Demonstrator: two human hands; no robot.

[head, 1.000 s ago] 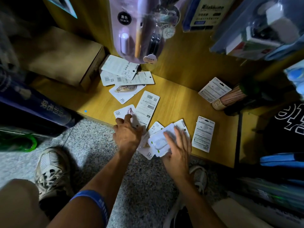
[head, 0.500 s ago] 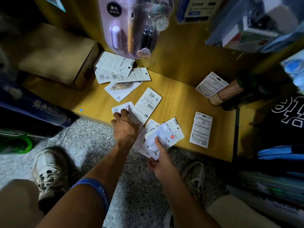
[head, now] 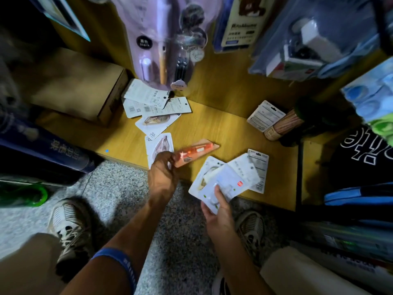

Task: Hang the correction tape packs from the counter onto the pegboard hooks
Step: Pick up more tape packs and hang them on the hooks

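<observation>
White correction tape packs lie scattered on the low wooden counter (head: pixel 223 128). My left hand (head: pixel 162 173) pinches an orange-faced pack (head: pixel 195 152) and holds it tilted just above the counter's front edge. Beside it a white pack (head: pixel 159 145) lies flat. My right hand (head: pixel 217 211) grips a fanned stack of white packs (head: pixel 227 179) over the front edge. Another pack (head: pixel 260 167) lies under that stack. A pile of packs (head: pixel 153 105) sits at the back left, and one pack (head: pixel 265 114) leans at the back right.
A cardboard box (head: pixel 80 88) stands on the counter's left end. A roll of sticks (head: pixel 285 124) lies at the back right. Hanging blister packs (head: pixel 168 41) and other packaged goods (head: pixel 308 37) crowd overhead. My shoes (head: pixel 70 226) rest on speckled floor.
My left hand has lifted and turned over a pack, showing its orange face. My right hand has drawn its stack back and to the right, off the counter.
</observation>
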